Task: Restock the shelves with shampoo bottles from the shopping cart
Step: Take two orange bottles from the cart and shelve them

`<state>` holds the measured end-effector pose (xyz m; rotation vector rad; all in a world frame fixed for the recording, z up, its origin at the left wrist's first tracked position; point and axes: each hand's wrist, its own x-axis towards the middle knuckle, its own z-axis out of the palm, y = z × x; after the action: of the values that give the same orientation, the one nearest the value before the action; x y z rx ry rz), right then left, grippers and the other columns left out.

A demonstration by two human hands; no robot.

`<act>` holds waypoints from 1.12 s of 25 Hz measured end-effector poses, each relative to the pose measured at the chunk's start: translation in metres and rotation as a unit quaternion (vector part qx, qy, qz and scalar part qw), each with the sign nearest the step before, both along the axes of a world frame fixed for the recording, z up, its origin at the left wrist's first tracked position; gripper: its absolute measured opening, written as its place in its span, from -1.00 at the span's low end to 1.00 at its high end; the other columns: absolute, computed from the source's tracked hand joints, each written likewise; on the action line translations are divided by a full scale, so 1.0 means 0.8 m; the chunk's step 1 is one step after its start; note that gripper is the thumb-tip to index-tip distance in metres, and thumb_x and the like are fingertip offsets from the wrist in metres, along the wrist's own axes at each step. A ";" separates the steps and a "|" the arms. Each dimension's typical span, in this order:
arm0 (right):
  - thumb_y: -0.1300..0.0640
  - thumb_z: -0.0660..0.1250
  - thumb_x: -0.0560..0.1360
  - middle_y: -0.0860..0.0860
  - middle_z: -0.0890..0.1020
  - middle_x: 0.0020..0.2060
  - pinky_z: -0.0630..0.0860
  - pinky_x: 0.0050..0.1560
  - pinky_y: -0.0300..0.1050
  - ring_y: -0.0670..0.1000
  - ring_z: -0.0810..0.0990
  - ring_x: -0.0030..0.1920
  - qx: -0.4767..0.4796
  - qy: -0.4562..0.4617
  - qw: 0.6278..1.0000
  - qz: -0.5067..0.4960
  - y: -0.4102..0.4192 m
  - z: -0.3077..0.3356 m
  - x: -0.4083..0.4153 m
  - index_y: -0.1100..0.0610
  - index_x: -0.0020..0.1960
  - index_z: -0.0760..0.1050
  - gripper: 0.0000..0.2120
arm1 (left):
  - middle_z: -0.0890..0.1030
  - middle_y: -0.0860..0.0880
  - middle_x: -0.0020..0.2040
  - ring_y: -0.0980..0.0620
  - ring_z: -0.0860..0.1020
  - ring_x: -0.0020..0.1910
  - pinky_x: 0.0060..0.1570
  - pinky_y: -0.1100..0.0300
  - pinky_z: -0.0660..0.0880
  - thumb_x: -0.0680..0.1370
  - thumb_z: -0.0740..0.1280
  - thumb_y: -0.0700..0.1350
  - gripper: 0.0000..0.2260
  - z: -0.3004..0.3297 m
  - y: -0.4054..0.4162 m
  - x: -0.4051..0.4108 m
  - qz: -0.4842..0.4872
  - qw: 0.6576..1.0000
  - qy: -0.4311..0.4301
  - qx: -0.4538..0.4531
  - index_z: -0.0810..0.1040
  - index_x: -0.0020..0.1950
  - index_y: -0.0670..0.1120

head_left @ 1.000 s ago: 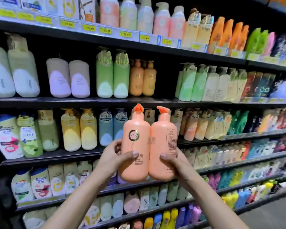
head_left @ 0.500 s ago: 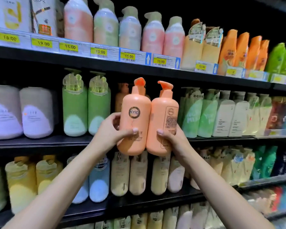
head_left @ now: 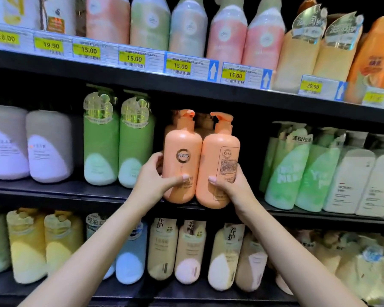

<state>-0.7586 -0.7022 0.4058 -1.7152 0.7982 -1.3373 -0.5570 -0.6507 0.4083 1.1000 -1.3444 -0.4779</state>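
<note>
Two orange pump bottles stand upright side by side at the front of the middle black shelf (head_left: 75, 191). My left hand (head_left: 152, 180) grips the left orange bottle (head_left: 182, 151), which shows its round KYIO logo. My right hand (head_left: 233, 185) grips the right orange bottle (head_left: 220, 156), whose printed back label faces me. Their bases are at the shelf's front edge; I cannot tell whether they rest on it. More orange bottles stand half hidden in the dark behind them. The shopping cart is out of sight.
Green pump bottles (head_left: 120, 140) stand just left of the gap, pale green pouches (head_left: 297, 169) just right. The shelf above (head_left: 208, 87) carries yellow price tags and hangs low over the pump heads. Cream and yellow bottles (head_left: 186, 251) fill the shelf below.
Both hands have carried the orange bottles forward and down into the gap on the middle shelf, and the view has come closer to the shelves.
</note>
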 end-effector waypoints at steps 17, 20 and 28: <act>-0.04 0.51 0.20 -0.03 0.50 0.21 0.45 0.20 -0.11 -0.07 0.50 0.20 0.031 0.036 0.998 -0.036 -0.019 -0.005 -0.005 0.07 0.39 0.19 -0.14 | 0.54 0.12 0.17 0.36 0.54 0.07 0.07 0.39 0.51 0.34 0.49 -0.08 -0.42 -0.020 -0.011 0.010 -0.025 0.999 0.008 -0.021 0.35 0.30 -0.05; 0.03 0.63 0.19 -0.10 0.46 0.14 0.42 0.22 -0.10 -0.09 0.48 0.16 -0.014 0.094 0.991 -0.094 -0.019 -0.007 -0.003 0.03 0.38 0.14 -0.07 | 0.56 0.12 0.14 0.34 0.57 0.04 0.03 0.39 0.53 0.35 0.49 -0.09 -0.43 -0.018 -0.010 0.010 -0.027 0.999 0.015 -0.020 0.36 0.30 -0.05; -0.04 0.52 0.17 0.04 0.46 0.31 0.42 0.33 0.04 -0.01 0.48 0.28 0.023 0.095 0.995 -0.002 -0.015 -0.006 -0.006 0.02 0.40 0.13 -0.08 | 0.56 0.06 0.16 0.32 0.57 0.05 -0.05 0.46 0.49 0.41 0.46 -0.21 -0.48 -0.019 -0.009 0.012 -0.036 0.998 0.033 -0.025 0.36 0.32 -0.09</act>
<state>-0.7636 -0.7138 0.4008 -1.8237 0.9331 -1.1597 -0.5476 -0.6581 0.3928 0.9885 -1.3359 -0.5258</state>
